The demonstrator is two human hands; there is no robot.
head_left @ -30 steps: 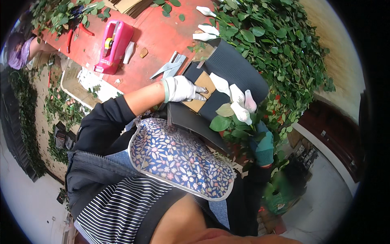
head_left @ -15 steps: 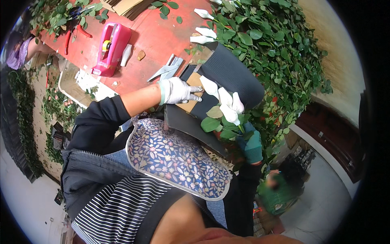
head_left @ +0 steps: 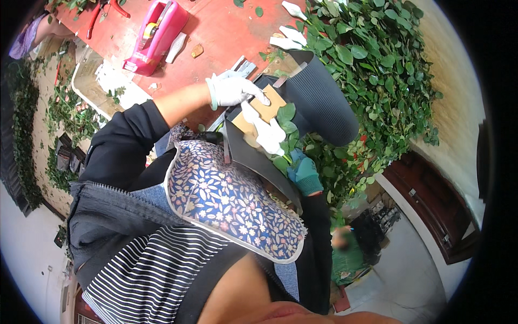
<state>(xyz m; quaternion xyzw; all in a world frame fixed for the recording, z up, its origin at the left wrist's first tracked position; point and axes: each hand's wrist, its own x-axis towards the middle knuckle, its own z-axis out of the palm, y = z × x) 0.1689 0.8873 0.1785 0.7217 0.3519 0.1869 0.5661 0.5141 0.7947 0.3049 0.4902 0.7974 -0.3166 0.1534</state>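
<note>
My left hand (head_left: 234, 90), in a white glove, has its fingers closed on a brown cardboard piece (head_left: 271, 106), raised at one edge. My right hand (head_left: 305, 174), in a teal glove, grips the leafy stems of several flowers. Their buds are hidden in white sleeves (head_left: 268, 136) and lie across the lower part of the cardboard. Both hands are over a dark holder whose curved, ribbed wall (head_left: 326, 100) rises on the far right side and whose flat dark flap (head_left: 253, 154) is nearest me.
On the red table (head_left: 216, 32) are a pink tape dispenser (head_left: 156, 40), a loose white sleeve (head_left: 176, 47), red-handled cutters (head_left: 94, 21) and a metal tool (head_left: 244, 67). A large heap of leafy stems (head_left: 372, 70) fills the right. Another person (head_left: 345, 254) is at lower right.
The sleeved flowers have moved left with my right hand, over the cardboard. My left hand's fingers, flat on the cardboard before, now hold a piece of it raised. The view has shifted.
</note>
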